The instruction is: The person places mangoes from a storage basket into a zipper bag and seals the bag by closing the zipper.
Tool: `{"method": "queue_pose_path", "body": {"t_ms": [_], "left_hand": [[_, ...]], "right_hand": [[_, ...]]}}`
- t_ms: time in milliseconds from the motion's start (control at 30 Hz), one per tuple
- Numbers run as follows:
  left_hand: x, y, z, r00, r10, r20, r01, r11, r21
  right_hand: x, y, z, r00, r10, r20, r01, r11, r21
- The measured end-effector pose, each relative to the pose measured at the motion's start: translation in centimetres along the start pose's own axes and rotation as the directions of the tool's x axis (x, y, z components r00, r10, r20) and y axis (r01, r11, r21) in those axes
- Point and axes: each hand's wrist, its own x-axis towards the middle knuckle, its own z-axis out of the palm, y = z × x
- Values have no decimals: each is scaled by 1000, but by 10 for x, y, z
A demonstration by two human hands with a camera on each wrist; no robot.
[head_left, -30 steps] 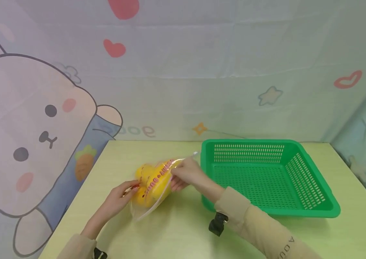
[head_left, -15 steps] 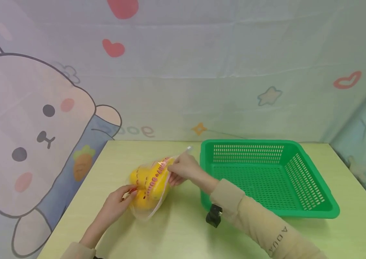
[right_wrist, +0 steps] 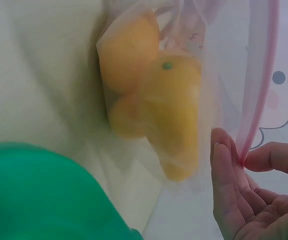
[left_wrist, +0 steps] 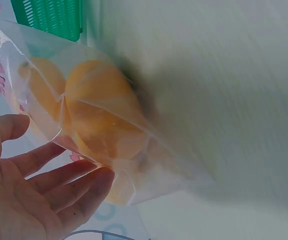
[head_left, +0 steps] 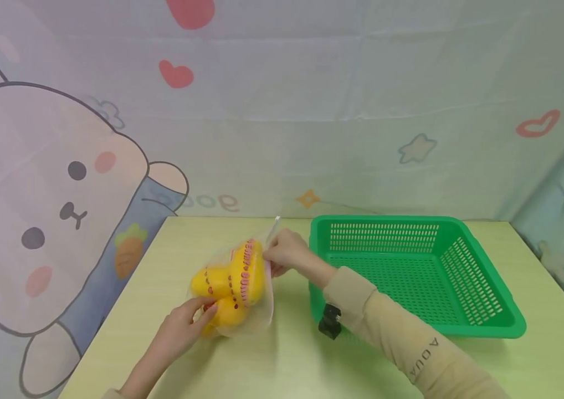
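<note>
A clear zip bag (head_left: 258, 324) with pink printing stands tilted on the table, holding several yellow fruits. One fruit (right_wrist: 176, 112) looks like a mango with a green stem spot; rounder yellow fruits (right_wrist: 129, 55) lie beside it. My right hand (head_left: 289, 252) pinches the pink zip edge (right_wrist: 264, 75) between thumb and fingers. At the bag's lower left, my left hand (head_left: 179, 327) holds the bag's side, thumb and fingers curved around it. In the left wrist view, the fingertips (left_wrist: 104, 175) touch the plastic. Folds of the bag partly blur the fruits.
A green perforated basket (head_left: 411, 327) stands on the right of the pale yellow table (head_left: 302, 360), close to my right forearm. Behind the table hangs a backdrop cloth (head_left: 272, 111) with a cartoon bear, hearts and stars.
The bag has turned so its zip edge runs more upright, and the zip's top end has swung left. My right hand shifted slightly up; the left hand moved slightly down with the bag.
</note>
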Motion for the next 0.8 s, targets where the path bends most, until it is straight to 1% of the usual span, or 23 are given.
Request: {"method": "queue_pose_path", "body": {"t_ms": [233,333,433,600,700,800], "left_hand": [[-9,7,4,1000,-18,15,18,1000,26],[-14,11,6,1000,-23,11,22,999,34],[-18,16,8,1000,-23,20,22,999,46],[-25,23,9,998,-23,54,19,997,77],[-28,27,9,997,-17,71,11,997,79],[-31,30,10,997,-5,83,-2,997,75]], "right_hand": [[5,-4,-1,1000,-8,2,8,999,-43],[9,-5,-2,1000,-29,4,29,996,-84],[13,-7,-4,997,-68,23,71,985,-159],[22,-10,-10,990,-116,76,133,953,-273],[26,-11,-13,985,-131,111,159,939,-305],[28,-13,-15,979,-142,145,182,931,-317]]}}
